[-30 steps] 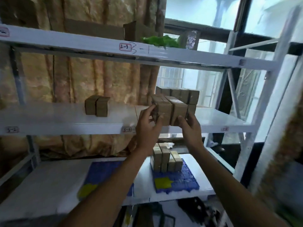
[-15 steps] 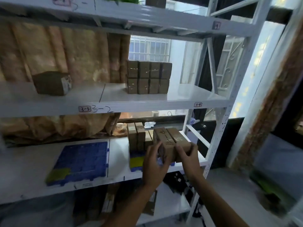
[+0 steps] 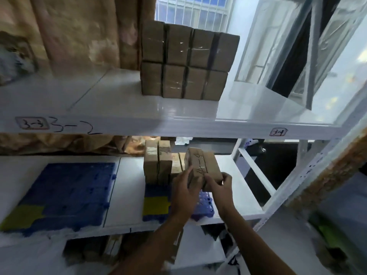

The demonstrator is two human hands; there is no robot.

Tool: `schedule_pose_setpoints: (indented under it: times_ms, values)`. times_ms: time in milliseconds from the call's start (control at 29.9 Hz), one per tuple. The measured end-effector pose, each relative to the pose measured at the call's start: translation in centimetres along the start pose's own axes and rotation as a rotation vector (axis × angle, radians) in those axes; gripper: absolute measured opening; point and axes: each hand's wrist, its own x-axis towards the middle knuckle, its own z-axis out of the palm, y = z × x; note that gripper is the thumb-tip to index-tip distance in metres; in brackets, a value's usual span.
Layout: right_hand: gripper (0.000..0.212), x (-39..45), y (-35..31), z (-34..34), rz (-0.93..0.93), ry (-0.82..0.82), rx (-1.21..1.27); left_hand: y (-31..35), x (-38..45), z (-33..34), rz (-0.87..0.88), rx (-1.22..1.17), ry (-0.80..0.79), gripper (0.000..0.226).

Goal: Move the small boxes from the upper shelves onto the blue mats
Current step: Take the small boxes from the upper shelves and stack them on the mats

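Note:
Two small brown boxes (image 3: 202, 164), side by side, are held between my left hand (image 3: 183, 192) and my right hand (image 3: 219, 190) just above the right blue mat (image 3: 156, 192) on the lower shelf. Several small boxes (image 3: 157, 161) stand upright on the back of that mat. A stack of several small boxes (image 3: 186, 62), two rows high, stands on the upper shelf (image 3: 119, 124). A second blue mat (image 3: 65, 195) with a yellow patch lies bare at the left of the lower shelf.
White shelf uprights (image 3: 309, 175) and a cross rail (image 3: 256, 171) stand close on the right. A dark box (image 3: 14, 58) sits blurred at the upper shelf's far left. Crumpled brown sheeting hangs behind. Clutter lies below the lower shelf.
Both hands have carried the two boxes from the upper shelf down to the right blue mat. The camera has tilted down and moved closer.

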Motion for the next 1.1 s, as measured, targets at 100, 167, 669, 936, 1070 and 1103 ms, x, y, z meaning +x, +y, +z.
schedule_pose_setpoints:
  times_ms: [100,167,669,936,1070,1103]
  values:
    - [0.051,2.6,0.7,1.5,0.018,-0.028,0.027,-1.0,2.2,1.0,-0.023,0.016,0.073,0.046]
    - [0.053,4.7,1.0,2.6,0.025,-0.049,0.04,-1.0,3.7,1.6,-0.062,0.049,0.136,0.042]
    - [0.072,11.9,3.8,7.9,0.054,-0.181,0.089,-1.4,5.0,0.4,0.047,0.359,0.455,0.036]
    - [0.044,11.4,3.1,8.1,0.057,-0.15,0.029,-3.8,8.3,-6.5,-0.29,0.21,0.346,0.054]
    - [0.056,10.9,3.0,8.0,0.038,-0.145,-0.064,-4.3,8.1,-8.0,-0.285,0.199,0.279,0.052]
    - [0.064,10.8,3.0,7.8,0.025,-0.147,-0.114,-4.5,8.1,-8.4,-0.281,0.208,0.258,0.053]
